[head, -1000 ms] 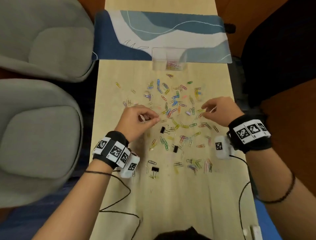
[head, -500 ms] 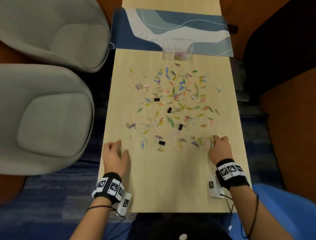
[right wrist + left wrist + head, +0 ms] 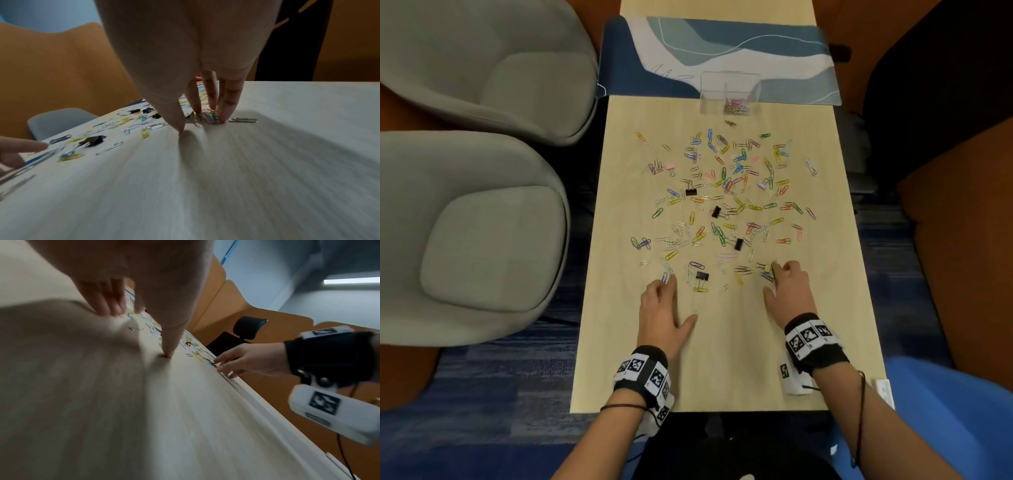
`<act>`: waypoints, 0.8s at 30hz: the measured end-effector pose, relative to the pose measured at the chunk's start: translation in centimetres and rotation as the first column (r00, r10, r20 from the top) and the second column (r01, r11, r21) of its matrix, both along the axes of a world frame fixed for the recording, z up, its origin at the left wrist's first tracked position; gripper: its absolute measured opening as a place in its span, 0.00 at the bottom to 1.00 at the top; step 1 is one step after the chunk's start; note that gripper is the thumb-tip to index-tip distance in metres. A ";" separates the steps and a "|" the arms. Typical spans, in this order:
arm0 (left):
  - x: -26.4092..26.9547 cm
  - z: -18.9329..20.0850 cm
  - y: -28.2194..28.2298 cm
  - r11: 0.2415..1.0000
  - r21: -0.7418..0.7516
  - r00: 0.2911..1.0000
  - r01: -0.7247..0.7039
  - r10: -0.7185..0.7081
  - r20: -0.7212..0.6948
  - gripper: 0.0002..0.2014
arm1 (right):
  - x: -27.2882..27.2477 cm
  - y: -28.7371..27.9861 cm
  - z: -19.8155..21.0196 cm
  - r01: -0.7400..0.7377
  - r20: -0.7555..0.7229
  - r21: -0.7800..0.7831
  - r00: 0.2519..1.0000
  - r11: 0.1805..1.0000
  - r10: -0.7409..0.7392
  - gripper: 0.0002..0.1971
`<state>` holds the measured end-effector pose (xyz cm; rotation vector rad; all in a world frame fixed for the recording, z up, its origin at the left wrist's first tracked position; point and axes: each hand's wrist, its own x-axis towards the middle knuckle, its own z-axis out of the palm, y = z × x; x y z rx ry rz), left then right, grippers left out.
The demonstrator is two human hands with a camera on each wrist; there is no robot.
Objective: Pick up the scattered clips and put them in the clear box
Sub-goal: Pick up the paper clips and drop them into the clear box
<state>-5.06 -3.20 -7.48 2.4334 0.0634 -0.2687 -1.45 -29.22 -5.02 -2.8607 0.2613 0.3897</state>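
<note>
Many coloured paper clips and a few black binder clips (image 3: 702, 275) lie scattered over the light wooden table (image 3: 722, 359). The clear box (image 3: 729, 90) stands at the far end with some clips inside. My left hand (image 3: 666, 298) lies flat, thumb spread, fingertips touching a blue clip (image 3: 664, 277) at the scatter's near left. My right hand (image 3: 779, 282) rests at the near right. In the right wrist view its straight fingers (image 3: 226, 104) press on a small heap of clips (image 3: 208, 116), thumb on the table. The left wrist view shows the left hand's fingers (image 3: 111, 305) flat on the wood.
A blue and white mat (image 3: 722, 54) lies under the box at the far end. Two grey armchairs (image 3: 482, 222) stand left of the table, orange partitions and a dark chair (image 3: 945, 85) to the right. A lone silver clip (image 3: 242, 120) lies right of my right hand.
Both hands drew back from the middle of the scatter to its near edge. Since half a second ago the left hand slid forward to the near-left clips; the right stays on its heap.
</note>
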 end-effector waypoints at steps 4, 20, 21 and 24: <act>0.2 0.2 -0.8 0.995 0.085 0.999 -0.044 0.041 0.034 0.40 | -1.6 1.4 -0.1 0.030 0.027 0.102 0.999 0.994 -0.033 0.22; 6.7 1.4 -2.7 0.978 0.094 0.973 0.188 -0.199 0.120 0.11 | 3.3 -0.1 -0.7 0.087 0.098 0.246 0.989 0.965 -0.114 0.14; 7.0 1.5 -2.7 0.980 0.082 0.975 0.181 -0.190 0.116 0.12 | 3.5 -0.3 -0.8 0.082 0.106 0.252 0.988 0.964 -0.112 0.11; 8.1 1.9 -3.4 0.983 0.008 0.977 0.181 -0.181 0.114 0.11 | 3.9 -0.8 -0.8 0.092 0.111 0.308 0.985 0.947 -0.131 0.04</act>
